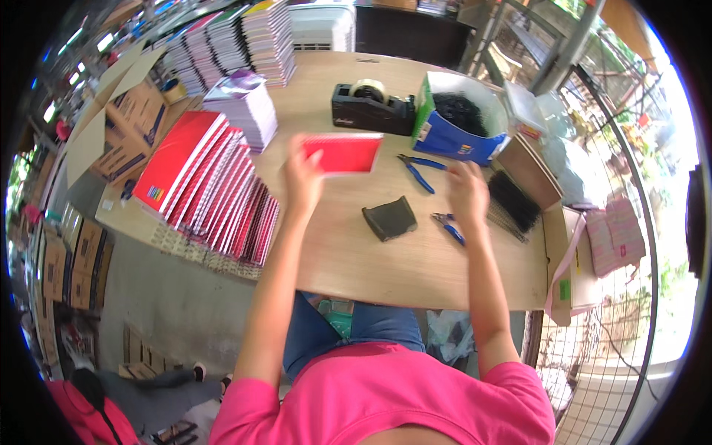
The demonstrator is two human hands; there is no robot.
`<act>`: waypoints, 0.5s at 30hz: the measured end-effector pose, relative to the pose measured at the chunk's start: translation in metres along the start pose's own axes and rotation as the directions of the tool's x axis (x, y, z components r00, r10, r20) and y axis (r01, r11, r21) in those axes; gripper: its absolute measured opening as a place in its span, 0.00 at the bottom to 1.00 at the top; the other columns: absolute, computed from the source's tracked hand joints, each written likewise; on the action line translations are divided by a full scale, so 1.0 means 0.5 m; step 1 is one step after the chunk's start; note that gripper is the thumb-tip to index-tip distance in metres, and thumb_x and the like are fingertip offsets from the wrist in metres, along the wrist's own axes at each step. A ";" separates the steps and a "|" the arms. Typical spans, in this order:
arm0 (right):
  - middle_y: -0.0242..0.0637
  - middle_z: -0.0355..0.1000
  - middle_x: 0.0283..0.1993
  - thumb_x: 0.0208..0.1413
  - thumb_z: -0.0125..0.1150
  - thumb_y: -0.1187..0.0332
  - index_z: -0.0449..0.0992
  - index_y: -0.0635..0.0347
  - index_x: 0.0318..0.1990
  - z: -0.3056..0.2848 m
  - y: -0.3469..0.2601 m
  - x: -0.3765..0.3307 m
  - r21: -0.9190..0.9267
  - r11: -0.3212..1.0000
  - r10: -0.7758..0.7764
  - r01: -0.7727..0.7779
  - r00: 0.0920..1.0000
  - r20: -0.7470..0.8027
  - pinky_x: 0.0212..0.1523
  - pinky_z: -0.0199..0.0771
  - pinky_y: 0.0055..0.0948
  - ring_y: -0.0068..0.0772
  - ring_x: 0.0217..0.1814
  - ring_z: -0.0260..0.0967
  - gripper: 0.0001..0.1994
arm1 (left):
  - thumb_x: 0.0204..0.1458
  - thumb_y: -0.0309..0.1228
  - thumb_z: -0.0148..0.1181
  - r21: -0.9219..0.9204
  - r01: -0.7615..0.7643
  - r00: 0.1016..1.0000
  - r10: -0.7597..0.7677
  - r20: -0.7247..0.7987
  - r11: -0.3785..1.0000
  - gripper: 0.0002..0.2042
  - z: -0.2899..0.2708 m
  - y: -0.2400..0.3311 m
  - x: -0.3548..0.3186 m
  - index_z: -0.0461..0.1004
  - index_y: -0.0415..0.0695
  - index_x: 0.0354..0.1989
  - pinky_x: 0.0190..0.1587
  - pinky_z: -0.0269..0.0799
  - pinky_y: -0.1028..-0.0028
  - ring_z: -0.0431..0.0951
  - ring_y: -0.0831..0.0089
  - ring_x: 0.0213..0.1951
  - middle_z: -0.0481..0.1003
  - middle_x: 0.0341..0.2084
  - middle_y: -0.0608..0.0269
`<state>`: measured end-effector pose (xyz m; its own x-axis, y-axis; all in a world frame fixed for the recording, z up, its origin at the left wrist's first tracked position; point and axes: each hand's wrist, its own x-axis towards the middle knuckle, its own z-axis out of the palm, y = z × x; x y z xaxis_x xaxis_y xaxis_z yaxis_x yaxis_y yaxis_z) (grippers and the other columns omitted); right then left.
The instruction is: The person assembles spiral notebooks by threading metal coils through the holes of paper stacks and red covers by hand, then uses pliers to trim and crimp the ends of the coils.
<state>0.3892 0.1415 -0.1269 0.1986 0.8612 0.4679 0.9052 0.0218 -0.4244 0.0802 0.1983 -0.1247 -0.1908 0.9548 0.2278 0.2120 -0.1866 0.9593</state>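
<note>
My left hand (302,176) grips the left end of a small red notebook (347,154) with a coil along its top edge, held above the table. My right hand (469,194), slightly blurred, has its fingers curled together; whatever they may hold cannot be made out. It is between blue-handled pliers (421,172) and a bunch of thin black spiral coils (513,204). Smaller blue-handled cutters (449,228) lie just below that hand. A dark block-like piece (390,219) rests on the table between my forearms.
Stacked red notebooks (215,189) stand at the left, with more paper stacks (241,111) behind. A black tape dispenser (371,107) and a blue-green box (461,141) of black material sit at the back. Cardboard boxes (571,259) line the right edge. Another person (96,408) is at lower left.
</note>
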 end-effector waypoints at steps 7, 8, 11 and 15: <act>0.37 0.70 0.46 0.50 0.68 0.72 0.77 0.58 0.36 -0.080 0.171 -0.106 -0.293 0.956 0.034 0.011 0.989 0.147 0.45 0.71 0.48 0.46 0.52 0.68 0.06 | 0.64 0.22 0.53 0.235 -0.440 0.898 0.420 0.135 0.866 0.17 -0.189 -0.079 -0.293 0.67 0.39 0.60 0.53 0.72 0.67 0.74 0.59 0.54 0.70 0.55 0.48; 0.37 0.71 0.45 0.51 0.66 0.74 0.78 0.58 0.37 -0.081 0.183 -0.117 -0.276 0.961 -0.020 0.034 0.998 0.055 0.45 0.71 0.47 0.46 0.50 0.69 0.06 | 0.64 0.24 0.53 0.228 -0.447 0.894 0.436 0.099 0.865 0.15 -0.178 -0.084 -0.297 0.69 0.39 0.58 0.53 0.72 0.66 0.74 0.58 0.53 0.71 0.53 0.49; 0.39 0.73 0.41 0.52 0.62 0.79 0.78 0.59 0.40 -0.094 0.185 -0.117 -0.191 0.967 -0.193 0.166 0.972 -0.133 0.44 0.70 0.45 0.44 0.45 0.72 0.08 | 0.64 0.28 0.55 0.145 -0.373 0.925 0.379 -0.013 0.916 0.12 -0.106 -0.067 -0.310 0.71 0.39 0.53 0.52 0.71 0.64 0.74 0.56 0.50 0.73 0.47 0.52; 0.44 0.74 0.38 0.48 0.62 0.87 0.81 0.60 0.46 -0.153 0.038 -0.116 0.141 0.932 -0.334 0.334 0.942 -0.020 0.36 0.75 0.36 0.44 0.37 0.75 0.18 | 0.62 0.30 0.59 0.082 -0.320 0.947 0.322 -0.011 0.944 0.11 -0.085 -0.063 -0.311 0.72 0.40 0.49 0.50 0.71 0.64 0.74 0.58 0.47 0.72 0.44 0.54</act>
<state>0.4236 0.0530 -0.1031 -0.1078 0.7941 0.5982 0.8568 0.3794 -0.3492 0.0622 0.0457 -0.1835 -0.1232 0.8411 0.5266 0.3394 -0.4630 0.8188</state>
